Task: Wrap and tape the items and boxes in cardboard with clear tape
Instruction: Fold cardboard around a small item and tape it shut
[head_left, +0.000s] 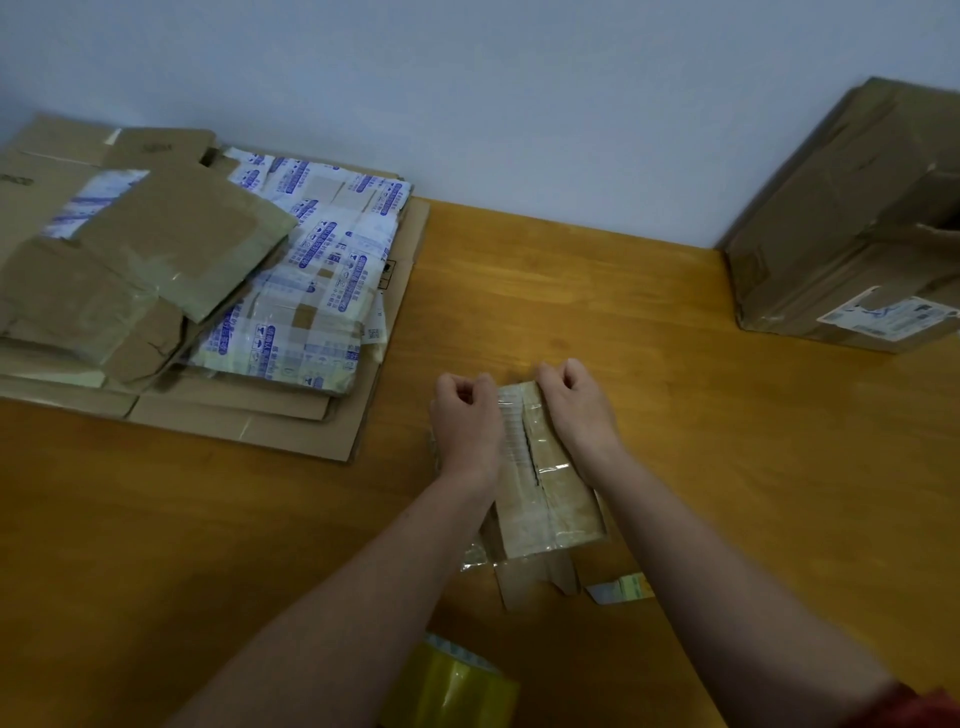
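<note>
A small cardboard-wrapped package (550, 499), covered in clear tape with a dark seam down its top, lies on the wooden table (675, 415) in front of me. My left hand (465, 421) grips its left side with curled fingers. My right hand (574, 405) grips its right side the same way, near the far end. A roll of yellowish clear tape (457, 686) stands at the near edge, between my forearms.
A stack of flattened cardboard and printed blue-and-white mailers (197, 291) fills the left of the table. A large brown box with a label (852, 223) stands at the right against the wall. Cardboard scraps (535, 582) and a small label (621, 590) lie beside the package.
</note>
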